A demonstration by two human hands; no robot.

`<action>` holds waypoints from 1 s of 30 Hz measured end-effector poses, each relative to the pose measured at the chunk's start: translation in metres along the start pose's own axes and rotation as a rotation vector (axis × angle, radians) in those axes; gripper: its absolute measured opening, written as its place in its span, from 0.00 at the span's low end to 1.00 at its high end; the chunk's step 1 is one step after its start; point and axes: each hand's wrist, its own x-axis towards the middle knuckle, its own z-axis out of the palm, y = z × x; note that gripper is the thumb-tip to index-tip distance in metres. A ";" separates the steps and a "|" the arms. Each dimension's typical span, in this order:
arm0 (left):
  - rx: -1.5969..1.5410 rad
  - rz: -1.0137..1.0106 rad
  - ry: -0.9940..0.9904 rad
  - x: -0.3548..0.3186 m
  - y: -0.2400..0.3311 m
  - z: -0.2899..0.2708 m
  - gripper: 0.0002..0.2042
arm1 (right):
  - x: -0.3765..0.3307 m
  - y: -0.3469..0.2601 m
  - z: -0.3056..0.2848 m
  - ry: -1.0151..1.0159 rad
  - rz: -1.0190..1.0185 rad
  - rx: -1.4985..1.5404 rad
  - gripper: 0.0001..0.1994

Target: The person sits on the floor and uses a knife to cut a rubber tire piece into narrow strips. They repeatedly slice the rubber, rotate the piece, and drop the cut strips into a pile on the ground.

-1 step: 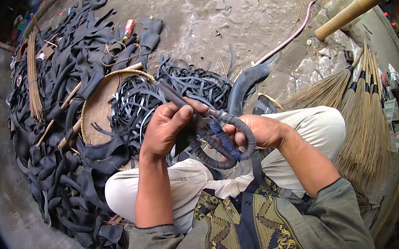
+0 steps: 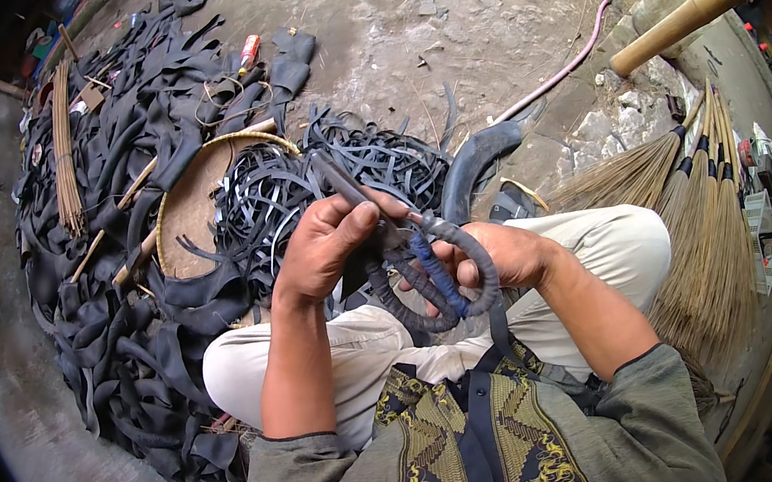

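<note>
Nearest, above the lap between the knees in pale trousers (image 2: 592, 248), the person holds up a looped piece (image 2: 478, 258) with ringed grey wrapping and one blue section (image 2: 436, 271). Judging by this, the handling looks partway along: the loops visible are covered in close turns, while the middle is hidden by fingers, so whether any part is left bare cannot be told. Nothing has been set down as finished.

The piece lies between the hands, nearer the right. The left hand (image 2: 332, 238) is folded closed around a dark rod (image 2: 339, 179), thumb laid along it; the fingers hide whether rod and loop join. The right hand (image 2: 510, 256) is half curled behind the loop, fingertips showing through it; how firmly it grips cannot be told. A dark strap (image 2: 500, 328) hangs below it.

Just beyond, on the floor (image 2: 358, 25), sits a tangle of thin black strips (image 2: 375, 159), apparently untouched, with a curved black tube (image 2: 474, 166) to its right. Toward the floor's left edge spreads a heap of black rubber sheets (image 2: 119, 364); toward its right edge, straw brooms (image 2: 686, 221) lie beneath a bamboo pole (image 2: 688, 16).
</note>
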 end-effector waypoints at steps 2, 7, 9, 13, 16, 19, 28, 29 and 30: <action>0.003 -0.053 -0.035 0.002 0.001 0.000 0.19 | 0.002 0.000 0.009 -0.020 -0.095 0.029 0.19; 0.055 -0.048 0.031 0.007 -0.002 0.002 0.20 | 0.020 -0.001 0.024 -0.081 -0.108 0.129 0.20; 0.139 -0.117 0.164 0.009 -0.006 0.001 0.21 | 0.019 0.000 0.024 -0.041 -0.131 0.155 0.23; 0.158 -0.009 0.542 0.023 -0.022 -0.002 0.18 | 0.019 0.007 0.017 0.219 -0.313 0.145 0.24; 0.027 0.051 0.743 0.028 -0.027 -0.012 0.19 | 0.031 0.014 0.006 0.540 -0.369 -0.068 0.22; -0.023 0.068 0.794 0.032 -0.030 -0.016 0.20 | 0.048 0.029 0.007 0.575 -0.386 -0.013 0.23; -0.269 0.069 0.891 0.029 -0.033 0.006 0.24 | 0.066 0.063 0.037 0.740 -0.453 -0.635 0.32; -0.293 0.063 0.877 0.027 -0.033 0.008 0.25 | 0.069 0.065 0.036 0.776 -0.511 -0.684 0.30; -0.291 0.061 0.873 0.026 -0.033 0.009 0.26 | 0.072 0.067 0.035 0.806 -0.534 -0.705 0.28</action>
